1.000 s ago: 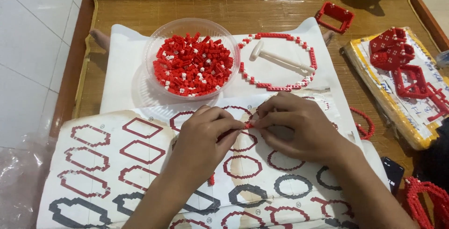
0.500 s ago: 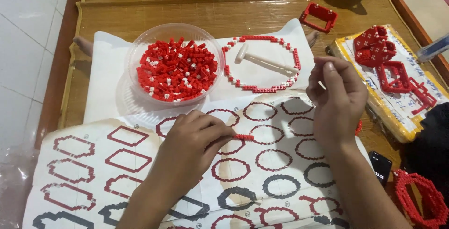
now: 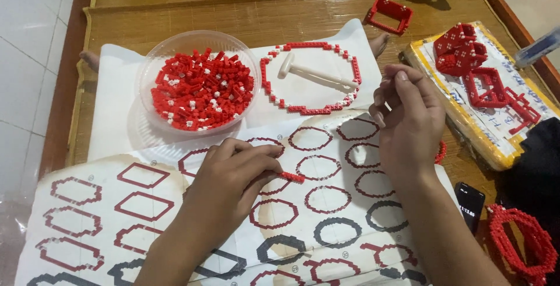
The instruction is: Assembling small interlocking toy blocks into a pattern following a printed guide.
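Head camera, looking down: the left hand [image 3: 233, 172] rests on a printed paper sheet of ring outlines [image 3: 326, 204], fingers pinched shut on a short red strip of small plastic bricks [image 3: 291, 177] that juts from the fingertips toward 3 o'clock. The right hand [image 3: 411, 119] hovers at 2 o'clock from the strip, well apart, fingers curled; whether it holds anything cannot be told. A clear plastic bowl of red bricks [image 3: 198, 84] sits at 11 o'clock
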